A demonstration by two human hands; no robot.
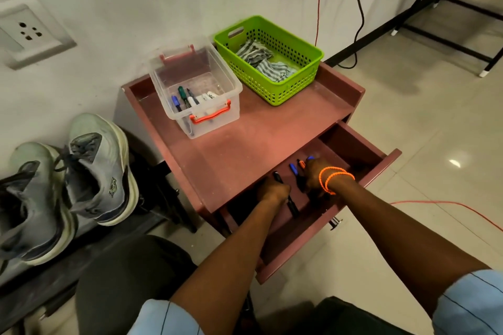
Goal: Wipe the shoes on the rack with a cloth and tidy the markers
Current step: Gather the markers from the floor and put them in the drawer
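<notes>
Both hands reach into the open drawer [362,168] of a maroon cabinet. My left hand [272,192] grips a black marker [292,205] lying lengthwise in the drawer. My right hand [315,174], with orange bands at the wrist, holds several markers, among them a blue-capped one [293,168] and an orange-tipped one [301,163]. On the cabinet top a clear plastic box [196,90] with red handles holds more markers. A striped cloth [261,60] lies in a green basket [288,90]. Two grey-white shoes [100,166] stand on a dark rack at the left.
The cabinet top [245,139] has a raised rim on three sides. A wall socket [27,32] is at the left. Black and orange cables [362,8] hang down the wall, and an orange cable crosses the tiled floor on the right. A black frame stands at the back right.
</notes>
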